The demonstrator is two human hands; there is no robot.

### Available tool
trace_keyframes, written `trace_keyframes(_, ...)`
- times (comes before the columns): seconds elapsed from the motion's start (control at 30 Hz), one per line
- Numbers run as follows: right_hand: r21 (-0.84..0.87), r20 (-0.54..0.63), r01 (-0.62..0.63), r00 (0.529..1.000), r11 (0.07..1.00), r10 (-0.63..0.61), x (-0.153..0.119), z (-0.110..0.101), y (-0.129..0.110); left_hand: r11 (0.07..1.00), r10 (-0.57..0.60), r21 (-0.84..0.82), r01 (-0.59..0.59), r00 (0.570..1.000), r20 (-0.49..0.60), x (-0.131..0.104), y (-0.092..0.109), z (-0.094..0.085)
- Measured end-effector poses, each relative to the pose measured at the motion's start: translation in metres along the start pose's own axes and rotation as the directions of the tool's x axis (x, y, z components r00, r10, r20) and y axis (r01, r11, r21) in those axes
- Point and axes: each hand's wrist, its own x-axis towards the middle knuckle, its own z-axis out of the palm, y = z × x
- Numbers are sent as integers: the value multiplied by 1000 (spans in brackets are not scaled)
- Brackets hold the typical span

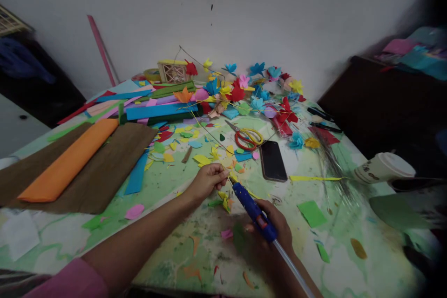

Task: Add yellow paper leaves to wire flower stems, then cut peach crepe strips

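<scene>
Near the middle of the table, my left hand [208, 180] is closed in a pinch on a thin wire stem. The stem bows up and to the left from the fingers. My right hand [277, 223] is wrapped round a blue glue gun [253, 209], with a clear glue stick [291, 265] coming out of its back end. The gun's nozzle points up and left, right beside my left fingertips. A small yellow and green paper piece [225, 201] is just below the nozzle.
Scissors [248, 138] and a black phone [273, 160] are beyond my hands. Paper flowers [237, 91] pile against the wall. Orange crepe paper [71, 158] is at the left, a paper cup [382, 167] at the right. Paper scraps cover the patterned table [160, 247].
</scene>
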Motion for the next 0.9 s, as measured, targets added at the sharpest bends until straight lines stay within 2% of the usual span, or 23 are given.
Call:
trace_keyframes(0.27,11,-29,54,998,998,-53,3,4,4,997,64,52,-66,997,33,0,-1,-1)
trace_keyframes(0.43,37,-27,-46,999,998,47,0,5,6,986,121,113,-124,992,29,1,0,-3)
trace_keyframes(0.53,78,-76,-138,987,987,144,-4,8,2,978,155,142,-153,988,0,0,1,-4)
trace_keyframes(0.67,123,-105,-181,975,976,194,-8,11,-1,981,132,140,-132,991,6,0,2,-4)
trace_keyframes(0.9,117,-84,-162,982,980,172,-8,12,1,988,86,129,-89,996,32,-1,2,-2)
